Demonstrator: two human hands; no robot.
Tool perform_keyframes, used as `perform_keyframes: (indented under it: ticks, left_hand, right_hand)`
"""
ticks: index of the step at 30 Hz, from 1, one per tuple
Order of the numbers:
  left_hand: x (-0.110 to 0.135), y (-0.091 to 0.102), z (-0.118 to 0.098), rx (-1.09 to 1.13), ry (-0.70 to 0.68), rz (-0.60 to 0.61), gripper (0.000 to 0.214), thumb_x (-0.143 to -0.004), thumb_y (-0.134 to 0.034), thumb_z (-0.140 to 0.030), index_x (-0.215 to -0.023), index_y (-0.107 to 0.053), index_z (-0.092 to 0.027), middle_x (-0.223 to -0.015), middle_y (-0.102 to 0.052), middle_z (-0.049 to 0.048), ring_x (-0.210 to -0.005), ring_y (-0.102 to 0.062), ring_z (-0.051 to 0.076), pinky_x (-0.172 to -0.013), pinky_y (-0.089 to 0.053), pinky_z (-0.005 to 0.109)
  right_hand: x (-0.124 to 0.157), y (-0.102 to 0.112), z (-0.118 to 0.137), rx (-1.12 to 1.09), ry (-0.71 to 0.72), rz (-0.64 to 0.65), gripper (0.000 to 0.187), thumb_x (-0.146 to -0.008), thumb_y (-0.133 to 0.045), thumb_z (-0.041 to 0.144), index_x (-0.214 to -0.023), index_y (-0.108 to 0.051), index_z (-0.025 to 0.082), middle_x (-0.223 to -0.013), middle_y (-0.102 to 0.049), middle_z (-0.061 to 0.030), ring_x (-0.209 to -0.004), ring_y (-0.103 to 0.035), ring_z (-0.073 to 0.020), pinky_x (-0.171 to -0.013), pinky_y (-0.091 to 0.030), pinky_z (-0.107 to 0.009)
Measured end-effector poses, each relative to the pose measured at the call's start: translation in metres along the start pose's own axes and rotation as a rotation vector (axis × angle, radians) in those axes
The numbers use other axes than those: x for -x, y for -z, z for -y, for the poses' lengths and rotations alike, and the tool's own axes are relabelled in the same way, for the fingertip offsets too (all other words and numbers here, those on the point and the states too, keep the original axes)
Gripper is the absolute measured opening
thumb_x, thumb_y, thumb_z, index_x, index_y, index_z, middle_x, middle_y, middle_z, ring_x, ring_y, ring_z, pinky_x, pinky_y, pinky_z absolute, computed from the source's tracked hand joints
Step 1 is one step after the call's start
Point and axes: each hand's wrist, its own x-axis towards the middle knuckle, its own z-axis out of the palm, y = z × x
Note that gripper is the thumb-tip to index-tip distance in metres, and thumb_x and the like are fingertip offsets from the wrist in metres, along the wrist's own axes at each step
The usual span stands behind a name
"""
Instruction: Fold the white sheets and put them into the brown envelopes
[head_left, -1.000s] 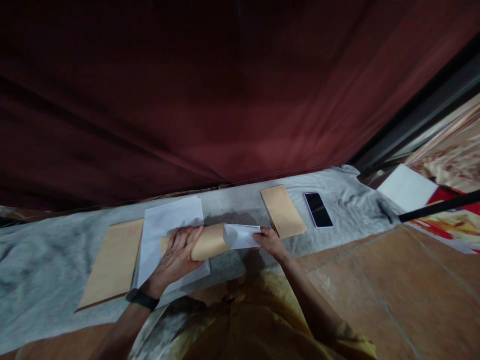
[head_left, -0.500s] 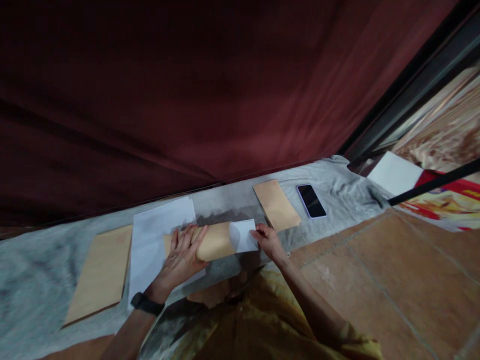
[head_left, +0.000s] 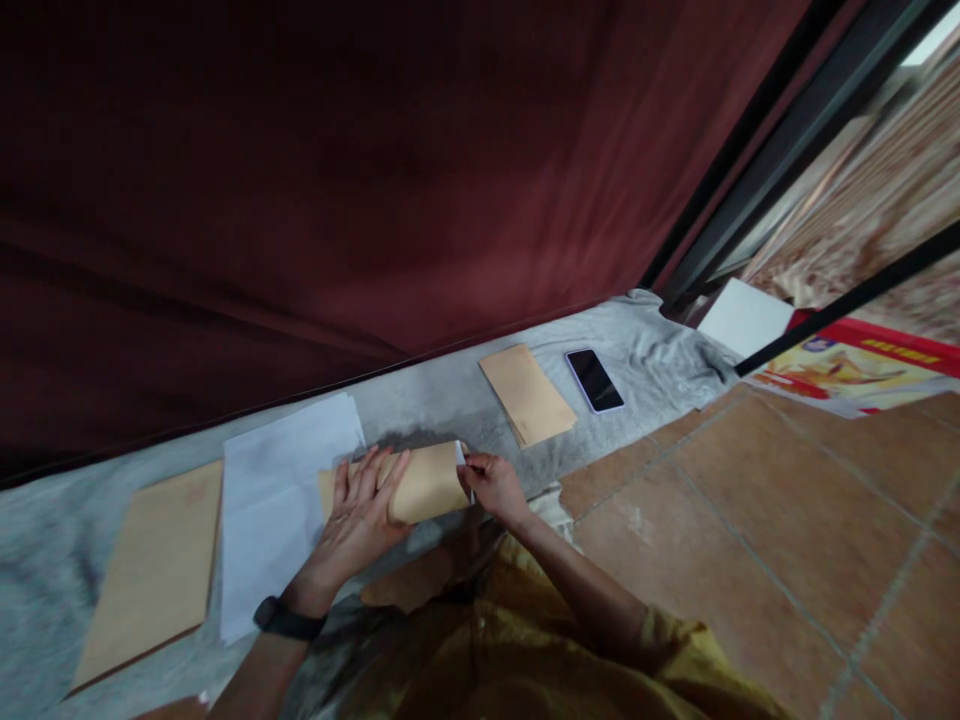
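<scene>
Envelope (head_left: 431,481), white paper (head_left: 460,454) protruding, lies under left hand (head_left: 361,515).

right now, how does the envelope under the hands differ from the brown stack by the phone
The held envelope lies under the spread left hand, with the right hand at its end; the brown stack is untouched.
White paper shows at the held envelope's end; none shows at the brown stack.
The held envelope runs nearly side to side; the brown stack slants.
Both are plain brown.
</scene>
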Motion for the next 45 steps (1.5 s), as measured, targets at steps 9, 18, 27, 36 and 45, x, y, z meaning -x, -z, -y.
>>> perform_keyframes:
  ticks: [9,18,27,36,45]
  left_hand:
    - [0.001,-0.002,-0.005,0.032,-0.01,0.009,0.1,-0.072,-0.075,-0.037,-0.158,-0.028,-0.015,-0.152,-0.044,0.0246,-0.148,-0.031,0.043,-0.121,-0.013,0.064]
    - [-0.001,-0.002,-0.01,0.022,0.011,0.022,0.104,-0.071,-0.074,-0.039,-0.158,-0.023,-0.016,-0.15,-0.045,0.0243,-0.145,-0.035,0.043,-0.119,-0.017,0.064]
    - [-0.003,0.001,-0.012,-0.013,-0.002,0.019,0.105,-0.073,-0.074,-0.039,-0.159,-0.019,-0.017,-0.149,-0.045,0.0232,-0.144,-0.036,0.041,-0.12,-0.019,0.062]
    - [-0.003,0.008,-0.012,0.037,0.022,0.007,0.103,-0.073,-0.075,-0.04,-0.159,-0.022,-0.017,-0.151,-0.044,0.0231,-0.146,-0.034,0.042,-0.12,-0.018,0.063]
    - [-0.001,0.01,-0.007,0.067,0.031,0.033,0.107,-0.074,-0.077,-0.042,-0.161,-0.018,-0.02,-0.162,-0.03,0.0225,-0.151,-0.024,0.042,-0.121,-0.015,0.065]
  right_hand:
    - [0.006,0.003,0.003,0.206,-0.053,0.011,0.025,-0.09,-0.058,0.022,-0.071,-0.074,0.022,-0.066,-0.069,-0.0008,-0.06,-0.059,-0.0141,-0.056,-0.033,-0.022]
    - [0.007,-0.006,-0.004,0.228,-0.002,-0.157,0.012,-0.087,-0.065,0.021,-0.088,-0.077,0.024,-0.093,-0.065,-0.0056,-0.086,-0.061,-0.0188,-0.076,-0.047,-0.027]
    - [0.005,-0.017,-0.016,-0.205,0.017,-0.148,0.013,-0.077,-0.06,0.011,-0.084,-0.059,0.022,-0.081,-0.059,0.0023,-0.074,-0.057,-0.014,-0.071,-0.046,-0.025]
    - [0.009,-0.019,-0.004,-0.412,-0.007,-0.182,0.03,-0.077,-0.058,0.021,-0.104,-0.045,0.026,-0.076,-0.055,0.0071,-0.067,-0.055,-0.0133,-0.064,-0.042,-0.023]
    - [0.004,-0.024,-0.005,-0.515,-0.087,-0.156,0.027,-0.072,-0.063,0.025,-0.099,-0.062,0.022,-0.077,-0.066,0.002,-0.073,-0.062,-0.0164,-0.065,-0.048,-0.025]
